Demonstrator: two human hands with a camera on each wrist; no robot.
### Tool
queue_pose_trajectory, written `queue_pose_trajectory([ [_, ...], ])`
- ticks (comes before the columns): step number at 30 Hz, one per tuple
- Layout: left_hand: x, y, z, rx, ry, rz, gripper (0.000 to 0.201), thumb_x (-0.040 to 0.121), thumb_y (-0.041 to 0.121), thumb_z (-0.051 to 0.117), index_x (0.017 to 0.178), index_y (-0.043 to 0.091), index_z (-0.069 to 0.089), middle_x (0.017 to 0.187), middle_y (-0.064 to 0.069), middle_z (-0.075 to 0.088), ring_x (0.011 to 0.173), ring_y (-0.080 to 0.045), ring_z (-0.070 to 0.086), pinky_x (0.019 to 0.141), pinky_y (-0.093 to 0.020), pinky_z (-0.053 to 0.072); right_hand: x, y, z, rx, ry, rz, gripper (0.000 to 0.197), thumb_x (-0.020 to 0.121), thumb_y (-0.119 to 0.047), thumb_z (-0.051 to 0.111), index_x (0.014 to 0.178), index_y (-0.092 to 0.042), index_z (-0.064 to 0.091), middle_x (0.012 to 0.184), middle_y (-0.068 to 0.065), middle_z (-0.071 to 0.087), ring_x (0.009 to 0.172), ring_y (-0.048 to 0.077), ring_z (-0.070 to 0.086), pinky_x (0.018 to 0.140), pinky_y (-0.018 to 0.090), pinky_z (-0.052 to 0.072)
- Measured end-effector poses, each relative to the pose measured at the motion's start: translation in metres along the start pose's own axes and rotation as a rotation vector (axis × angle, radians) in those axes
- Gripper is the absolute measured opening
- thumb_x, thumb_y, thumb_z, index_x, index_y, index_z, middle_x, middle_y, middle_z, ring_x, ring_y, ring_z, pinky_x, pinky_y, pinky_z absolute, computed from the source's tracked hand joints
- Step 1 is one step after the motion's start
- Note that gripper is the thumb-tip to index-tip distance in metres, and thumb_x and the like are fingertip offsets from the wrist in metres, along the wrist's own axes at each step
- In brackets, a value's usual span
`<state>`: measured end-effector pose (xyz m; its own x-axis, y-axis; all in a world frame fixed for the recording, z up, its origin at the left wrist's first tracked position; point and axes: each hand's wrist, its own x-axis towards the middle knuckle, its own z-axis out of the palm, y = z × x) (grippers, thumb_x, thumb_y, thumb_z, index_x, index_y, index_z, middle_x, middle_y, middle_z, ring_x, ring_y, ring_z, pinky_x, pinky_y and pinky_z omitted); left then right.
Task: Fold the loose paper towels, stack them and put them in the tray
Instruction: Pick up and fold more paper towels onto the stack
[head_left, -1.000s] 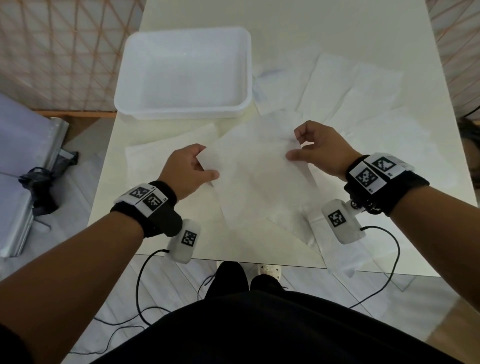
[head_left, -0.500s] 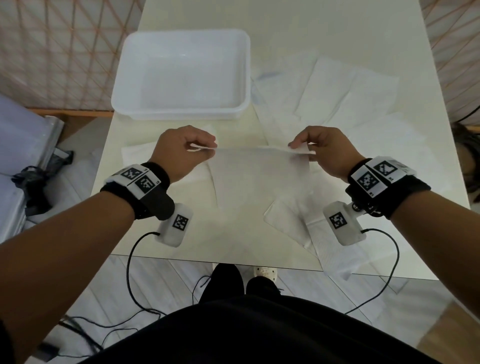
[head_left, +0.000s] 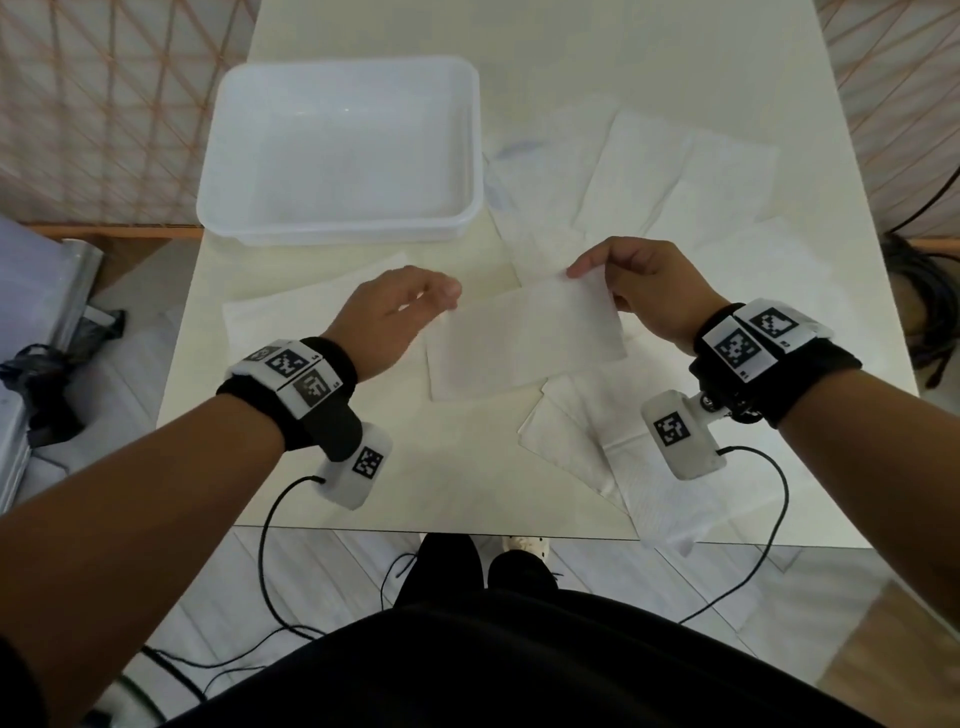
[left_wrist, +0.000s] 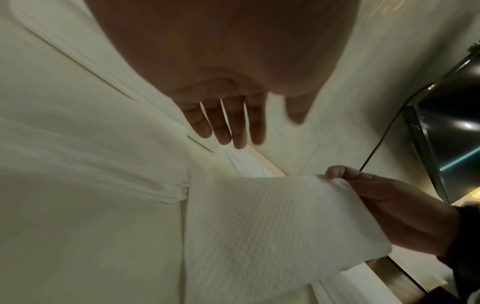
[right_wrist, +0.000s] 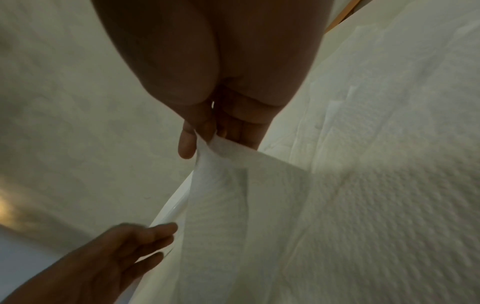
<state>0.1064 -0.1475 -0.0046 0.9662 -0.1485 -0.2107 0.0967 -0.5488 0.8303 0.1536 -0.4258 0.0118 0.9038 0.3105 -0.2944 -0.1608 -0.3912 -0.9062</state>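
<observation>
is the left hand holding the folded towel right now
No, the left hand has its fingers straight and apart from the folded paper towel, which only the right hand pinches at a corner.

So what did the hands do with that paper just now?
The towel went from an open, tilted sheet to a half-size folded rectangle. Both hands pinched it a moment ago; now the left hand has let go, fingers straight, beside its left edge. The right hand keeps its grip on the far right corner. The tray, still without towels, and the loose towels stayed put.
</observation>
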Motion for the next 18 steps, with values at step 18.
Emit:
queue_pose_trajectory([
  [18,0.003,-0.004,0.003,0.086,-0.080,-0.127,0.014,0.085,0.033,0.070,0.089,0.023,0.061,0.079,0.011,0.061,0.071,-0.004,0.056,0.068,-0.016,0.040,-0.006,0.005,0.007,0.054,0.114,0.033,0.007,0.087,-0.012,0.064,0.088,-0.016,0.068,0.091,0.010,0.064,0.078,0.015,0.060,0.073,0.037,0.053],
])
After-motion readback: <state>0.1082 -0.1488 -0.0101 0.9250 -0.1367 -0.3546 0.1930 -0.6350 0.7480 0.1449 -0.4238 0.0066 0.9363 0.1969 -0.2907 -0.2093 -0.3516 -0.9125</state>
